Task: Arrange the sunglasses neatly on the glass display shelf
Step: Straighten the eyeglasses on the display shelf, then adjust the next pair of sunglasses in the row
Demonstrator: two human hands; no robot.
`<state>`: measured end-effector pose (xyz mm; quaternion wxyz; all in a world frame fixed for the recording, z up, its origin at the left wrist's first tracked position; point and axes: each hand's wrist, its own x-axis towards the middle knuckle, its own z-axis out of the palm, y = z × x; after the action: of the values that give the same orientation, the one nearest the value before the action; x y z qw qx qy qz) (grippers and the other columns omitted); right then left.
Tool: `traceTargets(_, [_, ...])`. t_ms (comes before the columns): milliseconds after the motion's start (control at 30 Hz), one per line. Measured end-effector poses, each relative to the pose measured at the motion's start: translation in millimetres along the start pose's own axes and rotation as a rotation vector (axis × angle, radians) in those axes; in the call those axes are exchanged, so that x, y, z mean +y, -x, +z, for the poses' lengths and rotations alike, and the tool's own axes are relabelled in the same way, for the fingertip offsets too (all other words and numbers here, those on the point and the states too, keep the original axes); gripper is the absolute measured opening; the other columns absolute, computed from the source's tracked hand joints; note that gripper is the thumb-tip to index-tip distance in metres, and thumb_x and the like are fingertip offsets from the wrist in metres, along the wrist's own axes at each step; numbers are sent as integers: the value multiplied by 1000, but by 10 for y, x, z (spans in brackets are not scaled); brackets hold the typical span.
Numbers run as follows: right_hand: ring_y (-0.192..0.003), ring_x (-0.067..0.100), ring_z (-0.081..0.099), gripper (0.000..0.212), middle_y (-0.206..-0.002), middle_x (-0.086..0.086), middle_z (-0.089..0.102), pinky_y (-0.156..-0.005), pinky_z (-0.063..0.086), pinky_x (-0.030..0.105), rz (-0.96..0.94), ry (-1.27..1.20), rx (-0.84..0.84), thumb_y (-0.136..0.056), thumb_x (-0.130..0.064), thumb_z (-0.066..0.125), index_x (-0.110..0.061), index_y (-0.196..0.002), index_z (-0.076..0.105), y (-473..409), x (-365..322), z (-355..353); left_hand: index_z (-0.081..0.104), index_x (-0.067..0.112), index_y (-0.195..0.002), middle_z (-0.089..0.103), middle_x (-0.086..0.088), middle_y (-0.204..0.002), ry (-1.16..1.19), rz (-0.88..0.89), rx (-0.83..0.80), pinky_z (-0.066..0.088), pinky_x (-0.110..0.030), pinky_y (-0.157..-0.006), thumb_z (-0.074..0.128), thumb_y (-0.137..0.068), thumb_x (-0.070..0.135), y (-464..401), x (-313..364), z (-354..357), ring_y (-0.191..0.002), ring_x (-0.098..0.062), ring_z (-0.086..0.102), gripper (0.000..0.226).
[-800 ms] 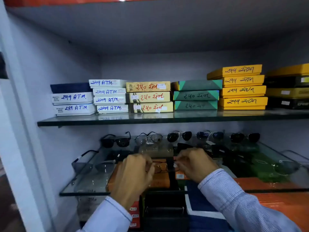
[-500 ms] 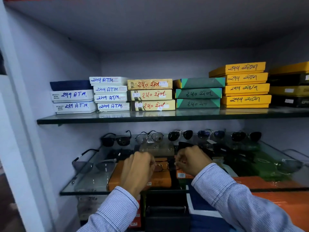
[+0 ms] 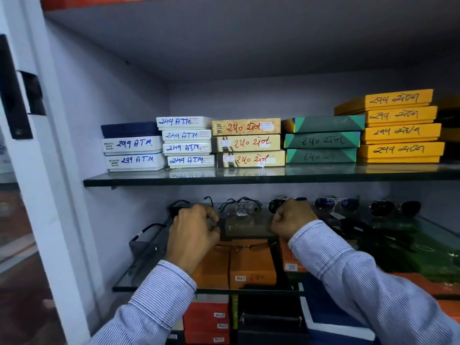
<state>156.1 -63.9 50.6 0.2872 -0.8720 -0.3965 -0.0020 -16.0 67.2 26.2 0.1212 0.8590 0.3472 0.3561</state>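
On the lower glass display shelf (image 3: 139, 275), a back row holds black sunglasses (image 3: 178, 206), a clear-lens pair (image 3: 240, 207), dark sunglasses (image 3: 275, 205), blue-lens sunglasses (image 3: 336, 204) and another dark pair (image 3: 395, 207). A thin-framed pair (image 3: 249, 247) shows low on the glass between my wrists. My left hand (image 3: 193, 236) is curled just in front of the black sunglasses. My right hand (image 3: 291, 217) is fisted and covers part of the dark sunglasses. I cannot see whether either hand grips anything. Another pair (image 3: 146, 235) lies at the shelf's left end.
The upper glass shelf (image 3: 149, 181) carries stacks of white, cream, green and yellow boxes. Orange boxes (image 3: 251, 267) lie under the lower glass, with red, black and blue boxes below. A white cabinet post (image 3: 49, 195) stands at the left. More dark sunglasses (image 3: 361, 230) crowd the right side.
Both hands have moved further in toward the back row and sit higher over the shelf. The thin-framed pair now shows below them rather than between the fingers.
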Motion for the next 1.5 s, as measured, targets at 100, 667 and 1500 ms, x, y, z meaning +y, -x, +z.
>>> traceTargets(100, [-82,24,68,27,-94,17,75,-77,57,31,81,-40,-58,-81,-22,65,1,-92,75,-95,38,22,79,22,-83,79,1,-96,-38,-35,-67,64,-44,-85,82,-77,14,-102,-30,45,-94,-24,76,11])
traceTargets(667, [-46,15,61,21,-85,14,76,-41,50,22,274,-186,-268,-83,-14,73,1,-98,69,-158,-21,110,81,9,-102,78,-12,-114,-263,-40,-251,62,-45,-93,72,-87,12,-472,-106,243,-106,-32,75,18])
traceTargets(1500, [-102,28,65,23,-110,9,69,-91,55,41,43,335,-20,-77,-18,75,-19,-99,72,-65,1016,-251,80,22,-110,81,3,-112,111,265,-64,56,-26,-85,79,-87,41,-11,1002,510,-100,-12,73,30])
